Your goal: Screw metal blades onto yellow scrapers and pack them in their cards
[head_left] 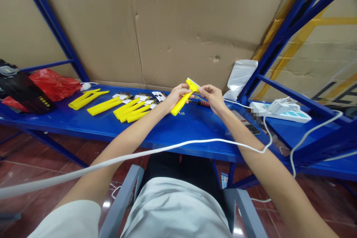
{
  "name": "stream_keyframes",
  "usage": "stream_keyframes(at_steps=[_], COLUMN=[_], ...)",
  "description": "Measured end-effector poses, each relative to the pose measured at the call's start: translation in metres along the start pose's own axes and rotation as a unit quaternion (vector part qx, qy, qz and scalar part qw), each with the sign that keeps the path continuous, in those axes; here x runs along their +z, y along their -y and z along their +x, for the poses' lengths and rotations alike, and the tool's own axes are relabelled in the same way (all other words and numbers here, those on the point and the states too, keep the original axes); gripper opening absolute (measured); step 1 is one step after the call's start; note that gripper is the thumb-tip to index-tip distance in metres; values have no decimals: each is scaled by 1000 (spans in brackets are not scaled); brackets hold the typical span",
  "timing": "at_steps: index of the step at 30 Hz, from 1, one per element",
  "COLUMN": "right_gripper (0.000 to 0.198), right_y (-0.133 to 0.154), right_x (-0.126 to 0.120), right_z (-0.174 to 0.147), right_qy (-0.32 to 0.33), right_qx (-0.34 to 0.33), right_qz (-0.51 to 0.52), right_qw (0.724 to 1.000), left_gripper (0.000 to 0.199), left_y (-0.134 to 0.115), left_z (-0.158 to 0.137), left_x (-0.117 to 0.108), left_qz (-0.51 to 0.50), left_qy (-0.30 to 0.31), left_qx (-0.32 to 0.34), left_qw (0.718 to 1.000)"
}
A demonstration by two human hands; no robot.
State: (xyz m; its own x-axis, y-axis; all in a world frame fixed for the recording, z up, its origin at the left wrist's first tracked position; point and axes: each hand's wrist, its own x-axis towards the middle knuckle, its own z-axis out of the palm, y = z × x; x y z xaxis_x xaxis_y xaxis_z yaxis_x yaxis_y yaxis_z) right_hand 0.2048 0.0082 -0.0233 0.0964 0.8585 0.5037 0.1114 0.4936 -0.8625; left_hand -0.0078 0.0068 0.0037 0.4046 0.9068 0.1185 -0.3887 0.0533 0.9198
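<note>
A yellow scraper [182, 101] is held over the blue shelf, tilted, its wide head up and its handle pointing down toward me. My left hand [177, 96] is closed around it just below the head. With thumb and fingers pinched, my right hand [213, 96] grips the right end of the scraper's head, where a pale edge shows. Whether a separate small piece sits in those right fingers is too small to tell. Behind my hands lies a tool with a red and black handle [203, 103]. Small white scraps [182, 113] lie beside the scraper's handle end.
More yellow scrapers [104, 106] lie left on the blue shelf [156, 134], several with printed cards. A black bottle [26, 91] and red bag [55, 83] stand far left. A power strip [290, 113] sits right. A white cable [195, 141] crosses before my forearms.
</note>
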Motion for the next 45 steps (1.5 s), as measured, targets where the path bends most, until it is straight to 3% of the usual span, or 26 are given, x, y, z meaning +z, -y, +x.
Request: stream_keyframes(at_steps=[21, 45], right_gripper=[54, 59], right_y=[2, 3], right_x=[0, 0], right_z=[-1, -2], right_qy=[11, 15], right_qx=[-6, 64], right_qz=[15, 94], right_qw=[1000, 993], left_gripper=[47, 49], left_y=[-1, -3], left_z=[0, -4], left_x=[1, 4], left_qz=[3, 18], left_qy=[-5, -1], left_qx=[-2, -10], left_qw=[1000, 1000])
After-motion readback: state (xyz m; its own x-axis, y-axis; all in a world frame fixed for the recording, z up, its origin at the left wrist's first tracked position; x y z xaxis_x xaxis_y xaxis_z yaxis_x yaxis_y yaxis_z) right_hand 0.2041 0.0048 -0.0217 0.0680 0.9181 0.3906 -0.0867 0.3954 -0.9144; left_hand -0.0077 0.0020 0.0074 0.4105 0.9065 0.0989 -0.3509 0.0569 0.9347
